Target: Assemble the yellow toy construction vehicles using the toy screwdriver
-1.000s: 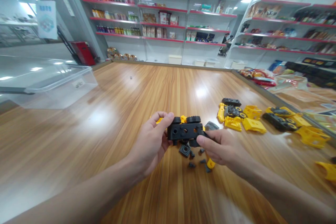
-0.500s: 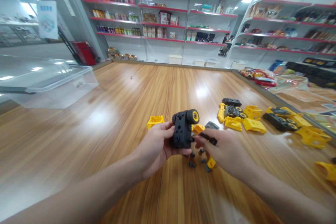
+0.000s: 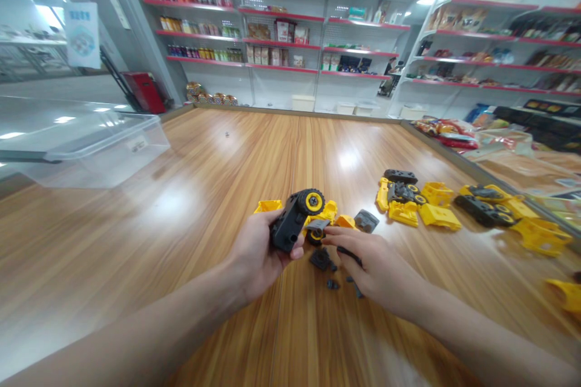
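My left hand (image 3: 256,251) is closed round a black toy-vehicle chassis (image 3: 290,225), tilted, with a black and yellow wheel (image 3: 313,201) at its upper end. My right hand (image 3: 376,266) hovers low over the wooden table (image 3: 204,193), palm down, fingers curled, with a thin dark piece (image 3: 349,252) showing under the fingers. Whether it grips that piece is not clear. Between the hands lie small grey and black parts (image 3: 321,258) and a grey plate (image 3: 316,225). Yellow body pieces (image 3: 329,211) sit just behind the chassis.
More yellow and black toy parts (image 3: 417,199) are spread to the right, with further ones (image 3: 503,211) near the table's right edge. A clear plastic bin (image 3: 91,145) stands at the left. Store shelves (image 3: 281,30) line the back.
My left hand has swung the chassis from level to upright and then tilted it left and lower. My right hand let go of it and dropped toward the small parts on the table.
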`<state>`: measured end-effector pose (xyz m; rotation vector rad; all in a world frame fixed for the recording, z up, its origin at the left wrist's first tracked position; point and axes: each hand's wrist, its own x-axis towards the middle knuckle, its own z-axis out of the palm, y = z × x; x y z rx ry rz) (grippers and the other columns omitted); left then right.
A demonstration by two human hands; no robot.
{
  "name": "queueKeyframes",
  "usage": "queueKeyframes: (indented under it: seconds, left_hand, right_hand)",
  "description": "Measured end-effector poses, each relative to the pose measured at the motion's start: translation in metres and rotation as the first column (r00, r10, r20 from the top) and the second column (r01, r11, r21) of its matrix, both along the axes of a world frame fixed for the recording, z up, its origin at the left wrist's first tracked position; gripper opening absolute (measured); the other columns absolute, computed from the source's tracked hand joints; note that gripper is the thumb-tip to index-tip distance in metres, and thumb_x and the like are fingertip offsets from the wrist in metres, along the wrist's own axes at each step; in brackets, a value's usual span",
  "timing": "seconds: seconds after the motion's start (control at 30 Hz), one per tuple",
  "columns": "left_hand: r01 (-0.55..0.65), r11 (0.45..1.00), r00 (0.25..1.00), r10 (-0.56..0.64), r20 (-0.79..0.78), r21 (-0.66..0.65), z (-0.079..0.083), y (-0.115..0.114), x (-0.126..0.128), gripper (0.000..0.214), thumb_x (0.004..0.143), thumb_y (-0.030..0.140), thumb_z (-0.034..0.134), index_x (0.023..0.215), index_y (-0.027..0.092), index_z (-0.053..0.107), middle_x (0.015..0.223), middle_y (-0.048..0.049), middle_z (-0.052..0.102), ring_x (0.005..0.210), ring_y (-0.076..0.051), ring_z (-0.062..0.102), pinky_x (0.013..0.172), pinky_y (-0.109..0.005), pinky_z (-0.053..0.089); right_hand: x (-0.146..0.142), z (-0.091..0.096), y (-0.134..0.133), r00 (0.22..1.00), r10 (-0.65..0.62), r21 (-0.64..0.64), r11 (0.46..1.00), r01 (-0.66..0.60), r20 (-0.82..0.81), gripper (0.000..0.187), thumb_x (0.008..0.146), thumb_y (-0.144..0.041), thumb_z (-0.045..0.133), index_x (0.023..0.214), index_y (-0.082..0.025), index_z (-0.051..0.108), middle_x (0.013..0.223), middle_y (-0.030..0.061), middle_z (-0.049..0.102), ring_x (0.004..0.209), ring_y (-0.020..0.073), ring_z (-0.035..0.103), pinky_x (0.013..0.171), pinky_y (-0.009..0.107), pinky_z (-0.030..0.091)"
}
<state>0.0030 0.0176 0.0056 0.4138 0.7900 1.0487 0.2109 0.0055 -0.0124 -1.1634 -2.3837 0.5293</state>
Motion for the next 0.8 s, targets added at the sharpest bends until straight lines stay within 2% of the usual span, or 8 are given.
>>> queueKeyframes:
  seconds: [0.17,0.33,0.47,0.57,0.67,0.8]
  left_hand:
    - [0.042,0.999,0.998,-0.041,0.056,0.000,0.0008,0.0016,-0.0022,0.023,0.091,0.026,0.042,0.074,0.015,0.052,0.062,-0.0022,0.048,0.048,-0.011,0.043,0.043,-0.022,0.038]
    - [0.048,0.999,0.999,-0.047,-0.021,0.013,0.0032,0.0014,-0.0010,0.024,0.090,0.034,0.051,0.088,0.013,0.059,0.070,-0.0055,0.057,0.055,-0.015,0.055,0.045,-0.024,0.045]
    - [0.072,0.997,0.996,-0.071,-0.058,0.022,0.0023,-0.0004,-0.0012,0.022,0.086,0.030,0.058,0.094,0.010,0.064,0.076,-0.0087,0.064,0.060,-0.016,0.060,0.048,-0.024,0.050]
    - [0.093,0.994,0.993,-0.090,-0.070,0.049,0.0015,-0.0016,-0.0009,0.024,0.085,0.024,0.059,0.104,0.009,0.066,0.092,-0.0133,0.069,0.072,-0.018,0.065,0.057,-0.026,0.056]
    - [0.098,0.991,0.991,-0.090,-0.096,0.086,0.0009,-0.0021,0.0009,0.029,0.085,0.020,0.061,0.112,0.010,0.065,0.108,-0.0161,0.069,0.086,-0.021,0.067,0.069,-0.031,0.058]
    - [0.090,0.989,0.990,-0.075,-0.122,0.121,-0.0011,-0.0013,0.0029,0.031,0.084,0.018,0.065,0.113,0.009,0.064,0.110,-0.0174,0.069,0.090,-0.022,0.068,0.077,-0.033,0.058]
  right_hand:
    - [0.0015,0.0015,0.0003,0.998,0.017,0.024,1.000,-0.018,0.062,0.036,0.093,-0.012,0.042,0.122,-0.019,0.062,0.128,0.0068,0.064,0.115,0.0227,0.061,0.099,0.039,0.049]
    - [0.0045,0.0007,0.0016,0.996,-0.037,0.048,0.998,0.034,0.077,0.032,0.093,-0.013,0.046,0.117,-0.021,0.065,0.115,0.0074,0.065,0.103,0.0216,0.062,0.091,0.036,0.050]
    - [0.0064,-0.0018,0.0033,0.990,-0.099,0.033,0.995,0.096,0.100,0.015,0.090,-0.020,0.056,0.097,-0.021,0.069,0.107,0.0065,0.064,0.092,0.0198,0.063,0.083,0.033,0.050]
    - [0.0066,-0.0014,0.0047,0.980,-0.160,0.020,0.987,0.159,0.115,0.005,0.086,-0.023,0.063,0.087,-0.019,0.067,0.100,0.0057,0.065,0.088,0.0194,0.063,0.077,0.031,0.049]
    - [0.0065,-0.0006,0.0049,0.969,-0.195,0.000,0.980,0.197,0.150,0.010,0.082,-0.029,0.069,0.087,-0.021,0.066,0.089,0.0038,0.067,0.080,0.0190,0.063,0.068,0.029,0.046]
    - [0.0065,0.0003,0.0033,0.960,-0.228,0.007,0.973,0.230,0.163,0.010,0.082,-0.031,0.068,0.084,-0.021,0.066,0.080,0.0025,0.068,0.071,0.0181,0.062,0.061,0.026,0.041]
